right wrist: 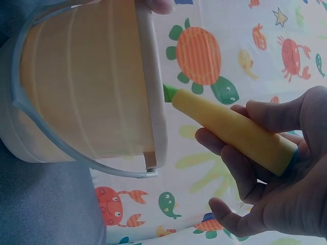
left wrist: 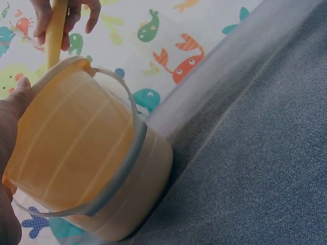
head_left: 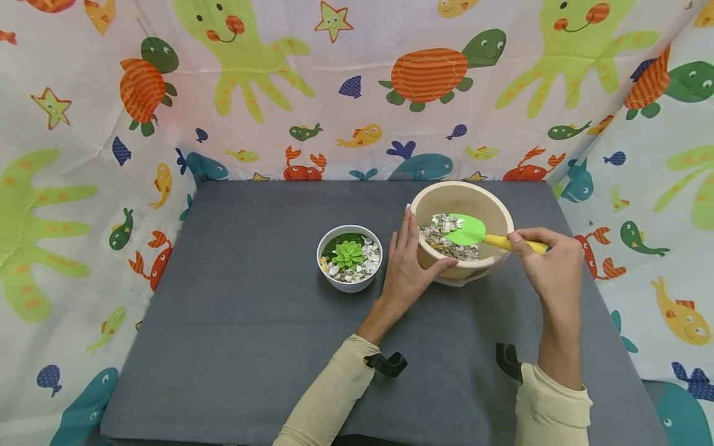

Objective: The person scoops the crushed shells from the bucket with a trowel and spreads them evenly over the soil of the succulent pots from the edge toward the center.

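A cream toy bucket (head_left: 484, 204) with small pebbles (head_left: 454, 249) in its bottom stands at the back right of the table. My left hand (head_left: 403, 271) rests against its left side, fingers stretched along the wall and thumb at the front rim. My right hand (head_left: 552, 263) holds the yellow handle (right wrist: 232, 130) of a toy shovel between thumb and fingers. The shovel's green blade (head_left: 467, 230) is inside the bucket, with pale pebbles at its tip. Left of my left hand sits a white bowl (head_left: 349, 287) with a green succulent (head_left: 348, 254) and pale stones.
A grey cloth covers the table (head_left: 251, 347). Behind and beside it hangs a white curtain (head_left: 329, 62) printed with sea animals. The bucket's grey carrying handle (left wrist: 115, 186) hangs down on its near side.
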`<action>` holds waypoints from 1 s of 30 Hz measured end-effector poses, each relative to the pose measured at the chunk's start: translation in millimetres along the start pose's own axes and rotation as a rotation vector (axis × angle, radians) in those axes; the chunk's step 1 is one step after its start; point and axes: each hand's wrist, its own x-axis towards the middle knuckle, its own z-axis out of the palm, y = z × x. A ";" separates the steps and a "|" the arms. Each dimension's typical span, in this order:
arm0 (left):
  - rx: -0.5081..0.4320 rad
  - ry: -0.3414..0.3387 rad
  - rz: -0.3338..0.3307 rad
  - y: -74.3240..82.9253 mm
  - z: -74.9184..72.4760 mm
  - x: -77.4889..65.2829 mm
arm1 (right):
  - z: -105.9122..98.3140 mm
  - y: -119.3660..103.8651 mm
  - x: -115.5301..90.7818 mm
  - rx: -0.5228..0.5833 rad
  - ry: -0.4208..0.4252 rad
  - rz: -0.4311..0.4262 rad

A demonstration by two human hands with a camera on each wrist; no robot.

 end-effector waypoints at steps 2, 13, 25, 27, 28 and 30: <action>-0.005 0.001 -0.001 -0.3 -0.4 0.1 | -0.4 -0.7 -0.9 0.001 0.006 -0.004; -0.016 -0.089 -0.049 5.7 -11.3 0.3 | -5.5 -6.4 -6.6 0.021 0.036 -0.024; -0.056 -0.116 -0.062 10.4 -49.1 -7.8 | -13.6 -14.6 -21.4 0.090 0.047 -0.049; -0.050 -0.108 -0.064 10.8 -54.4 -8.5 | -13.5 -15.7 -22.9 0.098 0.044 -0.051; -0.042 -0.105 -0.066 10.8 -56.5 -8.9 | -13.3 -16.2 -23.5 0.100 0.042 -0.054; -0.032 -0.102 -0.074 10.7 -60.1 -9.5 | -12.9 -17.0 -24.5 0.105 0.039 -0.058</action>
